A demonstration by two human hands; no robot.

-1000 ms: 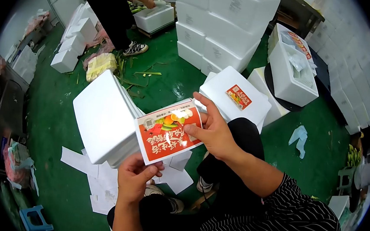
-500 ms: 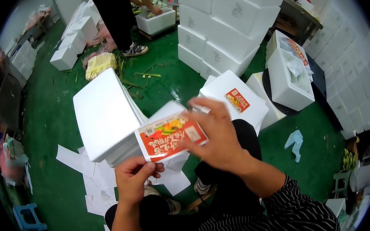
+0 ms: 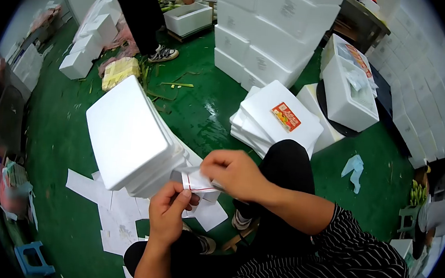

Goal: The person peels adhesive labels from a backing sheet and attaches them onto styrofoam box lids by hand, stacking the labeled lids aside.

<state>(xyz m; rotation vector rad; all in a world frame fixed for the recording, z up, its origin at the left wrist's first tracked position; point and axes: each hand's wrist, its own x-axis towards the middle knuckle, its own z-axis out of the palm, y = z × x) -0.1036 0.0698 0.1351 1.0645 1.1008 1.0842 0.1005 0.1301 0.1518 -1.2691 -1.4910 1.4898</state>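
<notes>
Pinches a paper label by its near end in the left hand, thumb against fingers. Grips the far end with the right hand, fingers curled in, with blur over the fingertips. Holds the paper label between both hands, in front of the right knee, above paper sheets strewn on the green floor. Shows a mostly white face, with a thin red line across it. Has a stack of foam lids just beyond the left hand, and a second pile of lids past the knee, topped by a red sticker. Faces, farther off, tall stacked foam boxes.
</notes>
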